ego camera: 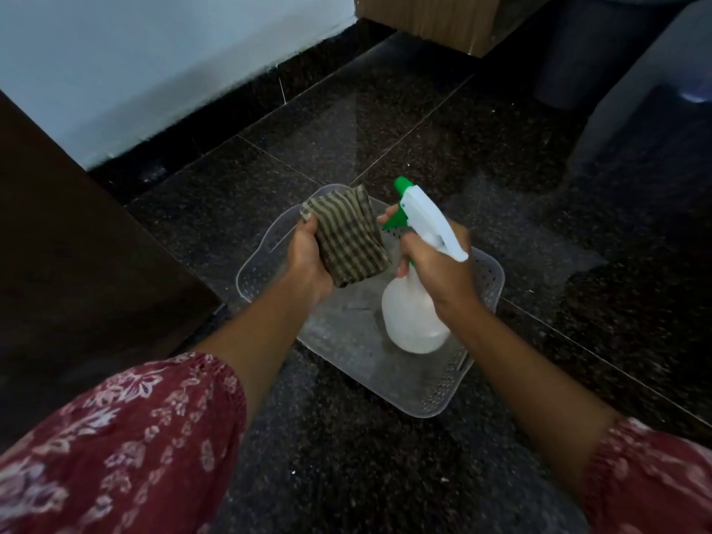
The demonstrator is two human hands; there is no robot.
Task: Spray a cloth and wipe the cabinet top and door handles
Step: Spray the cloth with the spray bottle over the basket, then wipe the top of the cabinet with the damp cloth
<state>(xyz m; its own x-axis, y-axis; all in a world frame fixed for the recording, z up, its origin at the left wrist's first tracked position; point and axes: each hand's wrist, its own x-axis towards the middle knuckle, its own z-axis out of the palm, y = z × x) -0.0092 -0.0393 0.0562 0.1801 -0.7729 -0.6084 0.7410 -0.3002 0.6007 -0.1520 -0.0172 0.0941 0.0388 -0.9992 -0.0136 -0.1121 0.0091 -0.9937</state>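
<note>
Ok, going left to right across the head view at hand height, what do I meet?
Dark cabinet side → left hand → striped cloth → spray bottle → right hand → basket's right rim

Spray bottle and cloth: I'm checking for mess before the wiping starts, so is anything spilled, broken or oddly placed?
Nothing stands out. The left hand holds the folded cloth, the right hand the spray bottle.

Single head view, looking steeply down, close above floor (385,475).
</note>
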